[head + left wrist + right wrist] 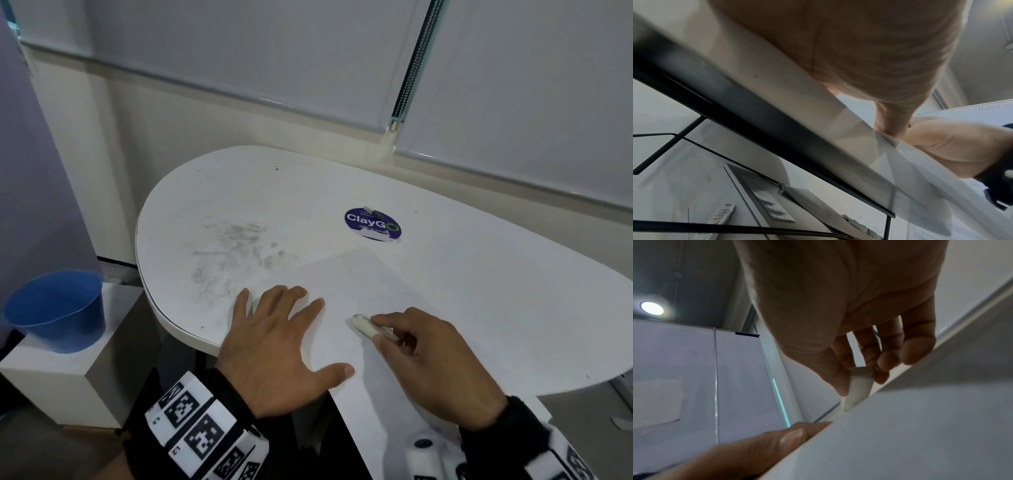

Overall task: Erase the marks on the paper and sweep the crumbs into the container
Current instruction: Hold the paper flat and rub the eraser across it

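A white sheet of paper (pixel 363 284) lies on the white table (pixel 308 192), its near end hanging over the table's front edge. My left hand (pixel 274 342) lies flat with spread fingers on the paper's left side, pressing it down. My right hand (pixel 424 356) pinches a white eraser (pixel 364 325) between thumb and fingers, its tip touching the paper. In the right wrist view the eraser (pixel 856 391) meets the paper (pixel 910 426) at its tip. The blue container (pixel 58 308) stands left of the table on a low white box. No marks show clearly on the paper.
Grey smudges (pixel 233 253) cover the tabletop left of the paper. A round blue sticker (pixel 372 224) sits behind the paper. The low white box (pixel 68 373) stands beside the table's left edge. Window blinds run along the wall behind.
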